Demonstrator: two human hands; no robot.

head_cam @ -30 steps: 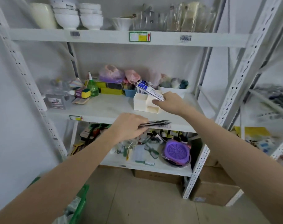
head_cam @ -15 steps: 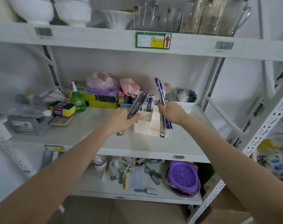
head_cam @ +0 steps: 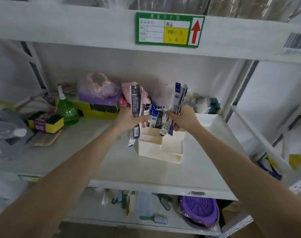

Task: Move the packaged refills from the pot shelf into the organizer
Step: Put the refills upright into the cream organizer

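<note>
A cream desk organizer (head_cam: 160, 148) with stepped compartments stands on the middle shelf (head_cam: 122, 162). Several packaged refills (head_cam: 154, 115) stick upright out of its back compartment. My left hand (head_cam: 129, 120) grips a dark refill pack (head_cam: 135, 102), held upright at the organizer's left back corner; its lower end hangs outside the left wall. My right hand (head_cam: 184, 120) holds a bundle of blue and white refill packs (head_cam: 179, 97) upright at the organizer's right back corner.
Behind and left on the same shelf stand a green spray bottle (head_cam: 67, 110), yellow sponges (head_cam: 50, 123), bagged items (head_cam: 99, 90) and a white tub (head_cam: 206, 118). The upper shelf's edge carries a green label (head_cam: 169, 30). On the lower shelf lie a purple strainer (head_cam: 199, 210) and brushes.
The view has closed in on the middle shelf. My left hand rose from below the shelf to the organizer and turned its dark pack upright. My right hand's packs now stand upright.
</note>
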